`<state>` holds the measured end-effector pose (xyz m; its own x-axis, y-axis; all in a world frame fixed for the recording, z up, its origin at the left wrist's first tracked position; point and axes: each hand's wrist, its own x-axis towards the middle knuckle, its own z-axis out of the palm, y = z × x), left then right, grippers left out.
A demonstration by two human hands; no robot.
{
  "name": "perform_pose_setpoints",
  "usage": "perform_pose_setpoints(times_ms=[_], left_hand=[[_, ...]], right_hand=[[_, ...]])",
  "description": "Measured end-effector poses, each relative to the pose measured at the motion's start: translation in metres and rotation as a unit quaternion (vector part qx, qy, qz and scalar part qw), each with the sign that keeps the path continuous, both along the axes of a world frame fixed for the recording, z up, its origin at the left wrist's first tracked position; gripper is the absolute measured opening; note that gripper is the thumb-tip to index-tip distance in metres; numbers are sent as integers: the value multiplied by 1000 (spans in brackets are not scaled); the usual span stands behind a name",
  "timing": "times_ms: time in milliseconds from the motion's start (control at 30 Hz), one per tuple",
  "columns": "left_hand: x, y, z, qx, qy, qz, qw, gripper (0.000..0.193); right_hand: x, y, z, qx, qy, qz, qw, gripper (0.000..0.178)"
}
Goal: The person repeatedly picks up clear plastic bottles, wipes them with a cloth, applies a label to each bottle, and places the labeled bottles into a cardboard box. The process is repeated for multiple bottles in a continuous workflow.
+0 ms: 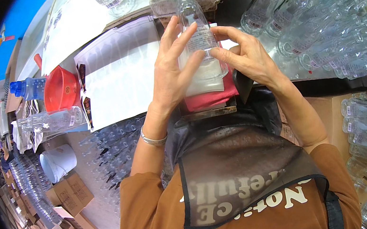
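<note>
A clear glass bottle (200, 41) with a printed transparent label lies in front of me, its neck pointing away. The neck rests on a rolled greyish cloth (161, 5), and the body lies over a white and pink-red padded support (210, 99). My left hand (171, 68) has its fingers spread, the thumb and fingertips over the label's left side. On the opposite side, my right hand (248, 54) bends its fingers against the bottle's edge, with the thumb pressed on the label's lower part. Left of the bottle lie white label sheets (121, 71).
Many labelled glass bottles (310, 34) lie on the table to the right; more stand along the far edge. At left are a red plastic scoop (59, 88), another glass bottle (52, 121) and a white bucket (58, 163). Cardboard boxes (71, 194) and more bottles sit lower down.
</note>
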<state>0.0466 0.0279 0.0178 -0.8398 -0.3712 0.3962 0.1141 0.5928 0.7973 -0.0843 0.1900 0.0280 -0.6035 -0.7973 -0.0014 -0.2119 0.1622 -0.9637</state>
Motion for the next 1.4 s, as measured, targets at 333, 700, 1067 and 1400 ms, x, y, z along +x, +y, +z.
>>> perform_pose_setpoints(times_ms=[333,700,1067,1400], left_hand=[[0,-1,-2,-9,-3,4,1000,53],[1,-1,1,-17,-14,4,1000,59],[0,3,-2,79,5,8,997,92],[23,23,-10,117,-1,-1,993,121]], right_hand=[[-24,5,-22,-78,-253,-65,962,41],[-28,7,16,-95,-10,41,995,34],[-48,-53,71,-75,493,29,866,32],[-22,-71,90,40,558,228,797,20]])
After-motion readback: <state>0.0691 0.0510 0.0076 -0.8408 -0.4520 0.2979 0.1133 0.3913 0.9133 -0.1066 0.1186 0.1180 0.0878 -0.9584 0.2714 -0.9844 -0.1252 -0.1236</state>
